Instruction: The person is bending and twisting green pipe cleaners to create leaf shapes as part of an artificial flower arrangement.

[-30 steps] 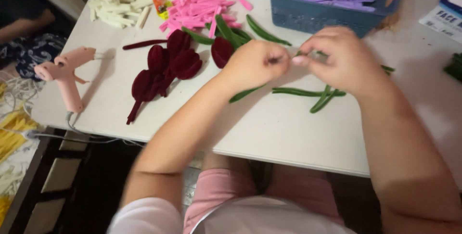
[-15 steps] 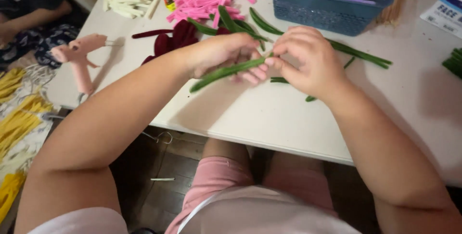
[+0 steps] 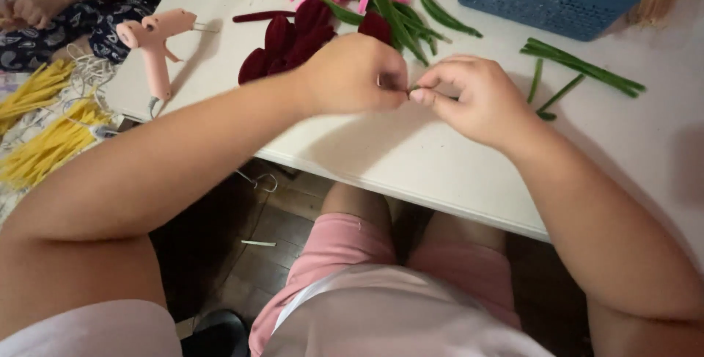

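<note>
Hands [image 3: 411, 89] pinching green stem [image 3: 412, 90] near purple-filled basket [image 3: 543, 1]

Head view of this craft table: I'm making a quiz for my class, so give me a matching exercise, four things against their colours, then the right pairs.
Things:
1. glue gun
2. basket
3. petal shapes
4. loose stems

Colours:
A. dark red
B. green
C. pale pink
D. blue

Pairs: 1-C, 2-D, 3-A, 4-B.

The left hand and right hand meet over the white table, pinching something small between the fingertips; too little of it shows to name its colour.
</note>
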